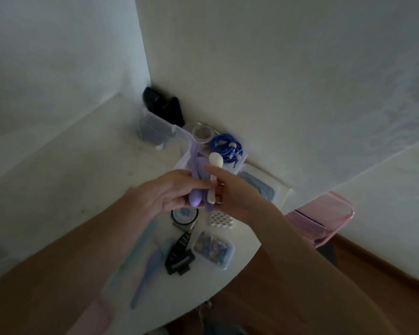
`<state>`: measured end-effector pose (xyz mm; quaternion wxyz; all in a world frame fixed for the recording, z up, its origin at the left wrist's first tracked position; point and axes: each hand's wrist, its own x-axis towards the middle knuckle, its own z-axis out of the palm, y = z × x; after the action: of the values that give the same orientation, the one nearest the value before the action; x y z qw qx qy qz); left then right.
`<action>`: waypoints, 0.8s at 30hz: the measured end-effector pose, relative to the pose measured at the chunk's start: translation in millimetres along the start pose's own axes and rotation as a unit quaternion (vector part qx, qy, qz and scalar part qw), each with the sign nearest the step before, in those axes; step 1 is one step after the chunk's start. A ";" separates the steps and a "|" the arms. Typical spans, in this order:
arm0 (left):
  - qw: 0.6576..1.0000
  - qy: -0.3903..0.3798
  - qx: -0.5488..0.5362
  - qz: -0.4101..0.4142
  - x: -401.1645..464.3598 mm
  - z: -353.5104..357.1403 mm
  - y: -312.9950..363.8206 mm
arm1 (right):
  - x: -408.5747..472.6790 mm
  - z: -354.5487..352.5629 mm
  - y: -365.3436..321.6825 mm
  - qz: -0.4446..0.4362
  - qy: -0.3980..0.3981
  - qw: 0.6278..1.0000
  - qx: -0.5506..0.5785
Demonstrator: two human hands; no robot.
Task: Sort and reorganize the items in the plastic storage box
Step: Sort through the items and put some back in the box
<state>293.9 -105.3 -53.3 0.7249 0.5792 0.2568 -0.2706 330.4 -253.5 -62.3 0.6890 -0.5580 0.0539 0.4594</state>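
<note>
the clear box (pixel 184 139) sits on the table (pixel 82 170) by the wall, a blue cable (pixel 225 147) coiled inside. above it, the left hand (pixel 169 189) grips purple utensils (pixel 196 184); the right hand (pixel 232 192) pinches a white spoon (pixel 212 175). the box's lower contents are hidden behind both hands.

No legible text, labels, brands or numbers anywhere; frame dim, blurred

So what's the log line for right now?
left hand: holds purple utensils | right hand: holds white spoon | above storage box
</note>
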 end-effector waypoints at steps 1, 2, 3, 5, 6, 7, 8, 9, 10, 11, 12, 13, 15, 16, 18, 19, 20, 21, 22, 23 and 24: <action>1.000 -0.004 0.009 -0.002 -6.1 1.5 -4.1 | -2.3 6.0 7.1 -0.001 0.007 1.000 0.015; 1.000 -0.006 0.009 -0.006 -12.6 1.8 -8.1 | -4.7 8.5 15.7 0.003 0.024 0.999 0.034; 1.000 -0.011 0.014 -0.008 -19.4 1.0 -12.4 | -8.1 10.3 23.9 0.002 0.034 0.998 0.046; 0.998 -0.026 0.048 -0.010 -34.4 -2.0 -19.0 | -18.5 16.4 35.9 -0.015 0.016 0.998 0.056; 0.998 -0.039 0.054 -0.007 -43.2 -3.6 -21.8 | -21.3 19.7 40.9 -0.021 0.004 0.998 0.063; 0.997 -0.054 0.046 -0.008 -51.4 -5.7 -25.0 | -26.2 24.0 44.4 -0.021 -0.003 0.997 0.069; 0.997 -0.065 0.031 -0.011 -58.8 -9.4 -28.2 | -30.7 29.1 47.3 -0.020 -0.012 0.998 0.063; 0.997 -0.075 0.021 -0.011 -66.0 -13.5 -31.8 | -35.1 35.3 50.1 -0.017 -0.017 0.999 0.043; 0.996 -0.090 0.020 -0.010 -73.7 -17.2 -36.0 | -39.5 42.8 53.3 -0.019 -0.021 0.999 0.023; 0.994 -0.107 0.028 -0.009 -81.3 -20.8 -40.6 | -43.5 50.8 57.0 -0.024 -0.014 1.000 0.003; 0.992 -0.120 0.042 -0.008 -89.3 -23.2 -45.9 | -46.4 59.7 62.3 -0.029 0.007 1.000 -0.011; 0.991 -0.120 0.057 -0.004 -97.8 -24.9 -53.2 | -49.0 68.4 68.9 -0.034 0.030 0.999 -0.015; 0.993 -0.085 0.079 0.007 -114.3 -27.4 -67.9 | -50.3 81.4 86.4 -0.035 0.051 0.998 0.003; 0.996 -0.059 0.073 0.011 -122.5 -28.4 -75.9 | -52.1 87.7 94.2 -0.036 0.051 0.998 0.014; 0.999 -0.027 0.044 0.018 -135.7 -32.7 -94.7 | -59.7 97.1 107.0 -0.040 0.051 0.998 0.018; 0.999 -0.026 0.041 0.022 -141.2 -35.9 -104.0 | -60.8 100.0 112.9 -0.043 0.060 0.997 0.017; 0.998 -0.029 0.057 0.023 -147.4 -38.3 -112.6 | -62.3 102.6 118.3 -0.047 0.070 0.996 0.014; 0.995 -0.023 0.099 0.022 -149.0 -41.9 -123.8 | -61.6 103.6 124.6 -0.047 0.081 0.995 0.018; 0.987 -0.009 0.157 0.018 -147.8 -45.9 -135.9 | -60.4 104.9 130.5 -0.050 0.089 0.994 0.022; 0.974 0.016 0.225 0.007 -142.9 -50.7 -151.3 | -59.0 105.2 136.2 -0.057 0.106 0.993 0.015; 0.958 0.046 0.284 -0.006 -137.5 -55.6 -167.4 | -57.9 105.1 141.9 -0.062 0.130 0.990 -0.006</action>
<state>76.0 -68.5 -87.2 0.5161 0.7717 0.2058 -0.3094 152.9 -207.0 -91.3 0.7002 -0.6189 0.1056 0.3398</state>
